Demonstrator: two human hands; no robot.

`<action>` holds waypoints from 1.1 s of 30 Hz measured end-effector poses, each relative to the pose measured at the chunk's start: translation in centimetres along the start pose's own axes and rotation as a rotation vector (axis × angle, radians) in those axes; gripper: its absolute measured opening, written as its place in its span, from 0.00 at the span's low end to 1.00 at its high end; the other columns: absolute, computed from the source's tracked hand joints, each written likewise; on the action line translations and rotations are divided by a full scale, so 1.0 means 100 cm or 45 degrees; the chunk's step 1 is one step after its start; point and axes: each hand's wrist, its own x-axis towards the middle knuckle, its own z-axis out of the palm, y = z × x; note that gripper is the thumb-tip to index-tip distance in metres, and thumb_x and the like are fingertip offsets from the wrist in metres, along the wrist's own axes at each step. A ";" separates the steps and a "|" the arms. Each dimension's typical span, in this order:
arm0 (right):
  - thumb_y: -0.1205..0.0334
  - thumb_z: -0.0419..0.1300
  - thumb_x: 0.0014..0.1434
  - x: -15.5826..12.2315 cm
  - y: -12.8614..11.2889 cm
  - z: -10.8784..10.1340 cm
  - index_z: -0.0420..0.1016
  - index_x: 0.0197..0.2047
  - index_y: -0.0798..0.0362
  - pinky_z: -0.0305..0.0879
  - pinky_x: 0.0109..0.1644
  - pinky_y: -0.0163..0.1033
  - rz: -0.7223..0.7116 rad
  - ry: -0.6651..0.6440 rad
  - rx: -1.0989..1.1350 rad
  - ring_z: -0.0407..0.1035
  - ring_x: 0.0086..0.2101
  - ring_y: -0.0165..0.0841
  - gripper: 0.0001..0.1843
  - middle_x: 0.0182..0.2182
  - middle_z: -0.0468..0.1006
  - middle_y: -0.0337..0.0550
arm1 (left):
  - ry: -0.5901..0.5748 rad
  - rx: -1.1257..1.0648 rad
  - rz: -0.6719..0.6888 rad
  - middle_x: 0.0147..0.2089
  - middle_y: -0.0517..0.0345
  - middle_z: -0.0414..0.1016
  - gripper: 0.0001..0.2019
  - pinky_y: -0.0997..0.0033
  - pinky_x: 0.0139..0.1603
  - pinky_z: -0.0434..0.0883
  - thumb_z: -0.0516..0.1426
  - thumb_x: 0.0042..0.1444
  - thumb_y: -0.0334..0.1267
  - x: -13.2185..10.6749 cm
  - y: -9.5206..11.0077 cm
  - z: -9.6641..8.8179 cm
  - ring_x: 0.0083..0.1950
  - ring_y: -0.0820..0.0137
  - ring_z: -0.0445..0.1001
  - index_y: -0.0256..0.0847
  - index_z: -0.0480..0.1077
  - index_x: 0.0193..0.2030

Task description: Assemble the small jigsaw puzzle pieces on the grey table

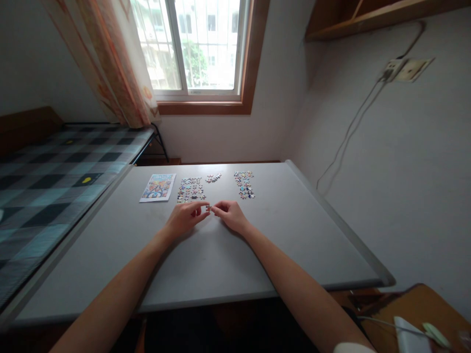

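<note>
Between my two hands is a small jigsaw puzzle piece [208, 208], just above the grey table [206, 269]. My left hand [186, 215] grips its left side between thumb and forefinger. From the other side, the fingertips of my right hand [230, 214] pinch it too. Rows of loose puzzle pieces [190, 189] lie just beyond my left hand. A small heap of pieces [213, 178] sits farther back, and another group of pieces [245, 185] is spread to the right. The printed picture card [158, 188] lies flat at the left.
A bed with a checked cover [91, 162] stands along the table's left side. The wall with a socket and hanging cable [346, 137] is at the right. A window [198, 49] and curtain [106, 59] are behind. At lower right, a wooden stool [415, 306] holds a white object.
</note>
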 end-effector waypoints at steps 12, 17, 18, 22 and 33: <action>0.64 0.60 0.54 -0.004 -0.005 -0.007 0.75 0.42 0.53 0.63 0.35 0.33 -0.290 0.053 -0.385 0.65 0.27 0.25 0.11 0.31 0.73 0.40 | 0.042 0.036 -0.007 0.25 0.63 0.71 0.13 0.78 0.28 0.62 0.57 0.57 0.45 0.001 -0.001 -0.003 0.23 0.78 0.65 0.42 0.74 0.45; 0.65 0.60 0.55 -0.004 -0.004 -0.005 0.74 0.40 0.53 0.63 0.34 0.33 -0.328 0.023 -0.394 0.65 0.27 0.25 0.08 0.30 0.71 0.39 | 0.031 0.025 0.001 0.25 0.63 0.71 0.13 0.78 0.28 0.63 0.57 0.57 0.45 0.000 0.000 -0.001 0.24 0.78 0.65 0.42 0.74 0.45; 0.64 0.60 0.55 -0.004 -0.004 -0.005 0.74 0.40 0.53 0.63 0.34 0.33 -0.330 0.023 -0.393 0.65 0.27 0.25 0.08 0.30 0.71 0.39 | 0.028 0.022 0.004 0.25 0.63 0.71 0.13 0.78 0.28 0.63 0.57 0.57 0.45 0.000 0.000 -0.001 0.24 0.78 0.65 0.42 0.74 0.45; 0.64 0.60 0.56 -0.005 -0.004 -0.005 0.75 0.40 0.53 0.63 0.34 0.32 -0.325 0.013 -0.396 0.64 0.27 0.25 0.08 0.30 0.71 0.39 | 0.017 0.014 0.011 0.25 0.63 0.70 0.12 0.78 0.28 0.63 0.57 0.57 0.44 0.000 -0.001 -0.001 0.24 0.77 0.65 0.42 0.74 0.44; 0.64 0.59 0.58 -0.003 -0.002 -0.006 0.75 0.40 0.52 0.63 0.35 0.34 -0.322 0.038 -0.430 0.64 0.27 0.26 0.07 0.31 0.71 0.39 | 0.063 0.040 0.000 0.25 0.64 0.72 0.13 0.79 0.28 0.63 0.57 0.57 0.43 0.000 -0.001 -0.001 0.23 0.78 0.66 0.42 0.73 0.47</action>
